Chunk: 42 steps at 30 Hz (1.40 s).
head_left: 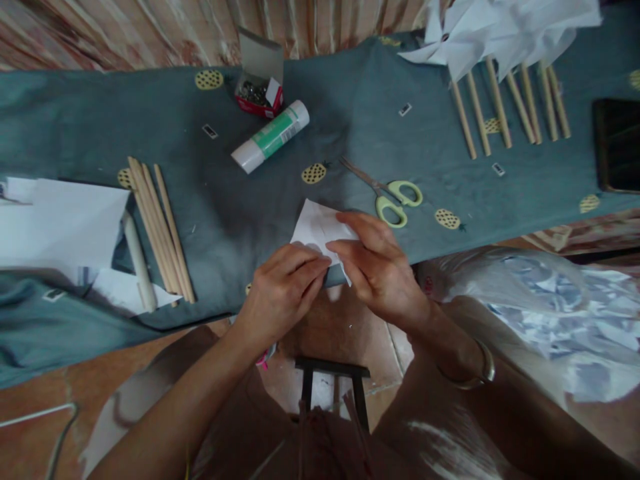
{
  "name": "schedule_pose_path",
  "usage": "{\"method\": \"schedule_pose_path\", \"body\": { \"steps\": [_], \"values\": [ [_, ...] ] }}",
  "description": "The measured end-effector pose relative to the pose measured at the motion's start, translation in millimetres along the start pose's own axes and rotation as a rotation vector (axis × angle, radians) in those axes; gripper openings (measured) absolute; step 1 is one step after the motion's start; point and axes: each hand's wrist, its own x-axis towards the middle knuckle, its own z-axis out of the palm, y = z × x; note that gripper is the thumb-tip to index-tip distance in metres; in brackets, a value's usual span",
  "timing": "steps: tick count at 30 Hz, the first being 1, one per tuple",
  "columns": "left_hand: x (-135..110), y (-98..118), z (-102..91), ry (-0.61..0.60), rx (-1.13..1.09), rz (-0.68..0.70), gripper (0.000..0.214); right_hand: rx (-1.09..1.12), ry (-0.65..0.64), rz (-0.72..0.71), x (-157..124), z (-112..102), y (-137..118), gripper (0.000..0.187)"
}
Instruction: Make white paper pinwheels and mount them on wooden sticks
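Note:
Between my two hands is a small white sheet of paper [315,223], held at the near edge of the cloth-covered table. My left hand [285,283] pinches its lower left side, thumb and fingers pressed together. On its right side, my right hand [380,267] grips the paper with thumb and fingers, partly covering it. A pair of scissors [387,192] with light green handles lies just beyond my right hand, blades pointing up and left. Farther off lies a glue stick [273,137] with a green label.
A red box of small metal pieces [259,97] stands open at the back. Wooden sticks [160,233] and white paper sheets [65,220] lie at left. Several paper pinwheels [500,40] rest at the back right, near a dark phone [617,145]. A plastic bag of paper scraps [565,313] sits below right.

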Motion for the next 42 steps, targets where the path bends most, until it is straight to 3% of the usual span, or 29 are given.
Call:
{"method": "schedule_pose_path", "body": {
  "steps": [5,18,22,26,31,38,42],
  "values": [
    [0.2,0.1,0.3,0.011,0.008,0.009,0.012,-0.091,0.045,-0.086,-3.5,7.0,-0.4,0.025],
    [0.0,0.2,1.6,-0.004,0.043,-0.01,0.01,-0.13,0.084,-0.089,-11.1,22.0,-5.0,0.028],
    [-0.7,-1.0,1.9,-0.005,0.067,0.002,0.01,-0.154,0.071,-0.091,-10.9,16.4,-5.2,0.029],
    [-1.4,-1.5,1.8,-0.018,0.097,0.027,0.011,-0.067,0.099,-0.098,-12.2,6.4,-0.2,0.043],
    [0.4,-7.2,-3.2,-0.035,0.155,0.031,0.013,-0.07,0.092,-0.006,-12.1,-1.9,12.8,0.053],
    [5.7,-28.5,-18.6,-0.014,0.258,-0.005,0.015,-0.126,0.11,-0.063,-10.4,-4.5,5.7,0.042],
    [6.3,-26.3,-19.7,0.007,0.251,-0.006,0.018,-0.102,0.105,-0.046,-10.3,-5.9,2.5,0.037]
  ]
}}
